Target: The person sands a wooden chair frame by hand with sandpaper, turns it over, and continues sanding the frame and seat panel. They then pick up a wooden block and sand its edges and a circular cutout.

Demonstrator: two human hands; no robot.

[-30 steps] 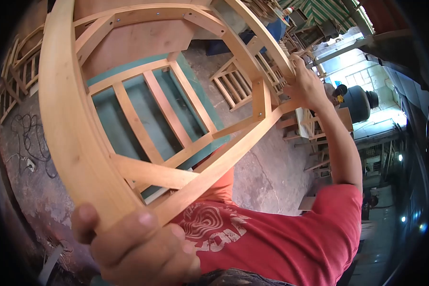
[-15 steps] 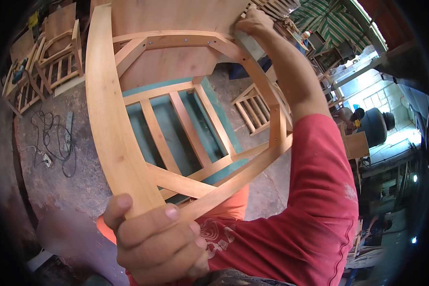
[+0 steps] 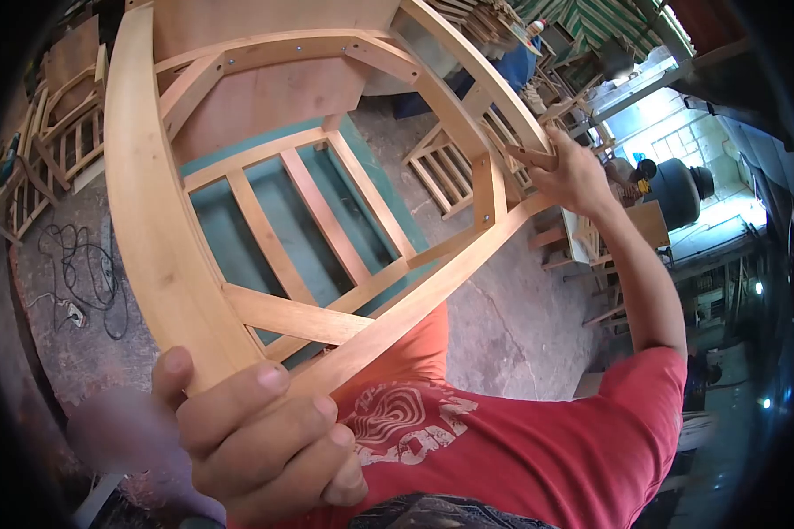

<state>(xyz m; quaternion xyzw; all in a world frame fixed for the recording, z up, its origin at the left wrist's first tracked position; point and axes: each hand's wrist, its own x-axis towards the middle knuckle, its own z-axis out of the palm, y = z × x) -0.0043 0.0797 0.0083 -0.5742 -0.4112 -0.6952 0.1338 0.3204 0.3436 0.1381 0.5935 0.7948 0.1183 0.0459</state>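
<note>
I hold a bare wooden chair frame up in front of me, with curved rails and several flat slats. My left hand is clenched around its near corner, where the curved rail meets a straight rail, just above my red shirt. My right hand reaches out on a straight arm and grips the frame's right rail near a short upright post. Through the slats I see a green surface and a plywood board.
Other unfinished chair frames stand at the left. A black cable lies on the concrete floor. A slatted frame lies on the ground beyond. A person and a dark round vessel are at the right.
My right hand came back from the frame's far top corner to the right rail. The frame shifted left and tilted. My left hand kept its grip on the near corner.
</note>
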